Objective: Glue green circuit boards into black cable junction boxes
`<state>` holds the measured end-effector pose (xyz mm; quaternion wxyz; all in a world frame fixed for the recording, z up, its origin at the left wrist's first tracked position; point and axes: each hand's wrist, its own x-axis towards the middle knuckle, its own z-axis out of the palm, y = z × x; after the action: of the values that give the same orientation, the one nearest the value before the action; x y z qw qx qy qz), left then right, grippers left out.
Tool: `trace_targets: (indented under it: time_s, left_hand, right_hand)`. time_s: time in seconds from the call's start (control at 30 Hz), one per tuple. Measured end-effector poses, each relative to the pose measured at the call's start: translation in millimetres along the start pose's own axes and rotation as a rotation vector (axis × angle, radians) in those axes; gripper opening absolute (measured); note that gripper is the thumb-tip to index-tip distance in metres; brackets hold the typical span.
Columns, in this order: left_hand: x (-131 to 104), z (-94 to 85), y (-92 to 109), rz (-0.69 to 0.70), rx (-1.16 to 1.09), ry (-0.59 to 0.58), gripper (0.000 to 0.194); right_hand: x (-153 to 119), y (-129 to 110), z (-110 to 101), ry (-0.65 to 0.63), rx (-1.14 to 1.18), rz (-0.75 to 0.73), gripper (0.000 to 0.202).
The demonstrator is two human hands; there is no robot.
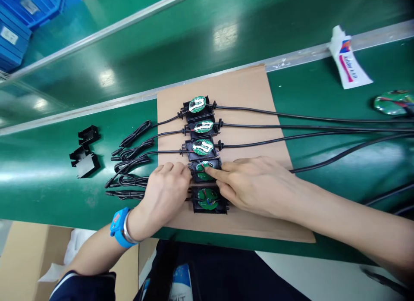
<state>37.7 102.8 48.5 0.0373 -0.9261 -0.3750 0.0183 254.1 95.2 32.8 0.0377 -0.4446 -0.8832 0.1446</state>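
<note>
A column of several open black plastic housings, each with a round green circuit board, lies on a brown cardboard sheet (239, 89). My right hand (258, 184) points its index finger onto the circuit board (203, 175) in the housing second from the front. Its thumb lies apart, near the nearest housing (210, 210). At the left edge of these housings my left hand (168, 186) is closed, its fingertips hidden, so what it grips does not show. The three farther boards, such as the farthest board (197, 104), carry white paste. Colored wires show on the nearest board (208, 199).
Coiled black cables (134, 158) lie left of the sheet, beside loose black covers (86, 163). Long black cables (252, 109) run right. A white tube (349, 61) and a wrapped green board (393, 103) lie at right. Blue bins (14, 38) stand far left.
</note>
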Motion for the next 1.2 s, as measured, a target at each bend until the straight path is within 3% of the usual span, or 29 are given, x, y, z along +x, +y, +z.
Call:
trace_targets:
  time_s: [0.07,0.17,0.27,0.37,0.57,0.67,0.77,0.87,1.07,1.2]
  left_hand:
    - [-0.4,-1.5,-1.4,-0.02,-0.125,0.096,0.015]
    - [3.3,4.2,-1.3,0.168,-0.232,0.122,0.024]
    - [8.2,13.4,-2.4,0.298,-0.274,0.075,0.024]
    - [9.8,17.7,-4.4,0.288,-0.299,0.047,0.022]
    - [7.3,20.0,-5.3,0.267,-0.362,0.025,0.023]
    - [7.5,22.3,-5.5,0.276,-0.383,0.042,0.023]
    - [9.3,21.9,-5.7,0.271,-0.388,0.039,0.021]
    - [10.7,19.1,-5.9,0.265,-0.385,0.015,0.024]
    - [10.2,18.1,-2.0,0.275,-0.369,-0.005,0.048]
    - [14.3,18.5,5.6,0.244,-0.315,-0.004,0.045]
  right_hand:
    - [-3.2,3.4,-0.7,0.016,0.014,-0.014,0.038]
    - [-9.4,10.1,-5.0,0.021,0.038,-0.011,0.047]
    - [-15.4,14.0,-10.1,-0.01,0.112,0.023,0.029]
    - [-19.1,14.8,-12.3,0.0,0.139,0.056,0.014]
    - [-15.5,16.5,-11.2,-0.047,0.294,0.069,0.02]
    - [-12.1,15.5,-2.9,0.106,0.383,0.012,0.018]
    - [-11.1,15.2,11.3,0.336,0.258,-0.044,0.021]
    - [-12.8,18.4,22.6,0.405,0.11,-0.064,0.023]
    - [-12.1,20.7,19.8,0.322,-0.012,-0.084,0.024]
    - [-3.8,19.6,11.1,0.068,-0.016,-0.04,0.02]
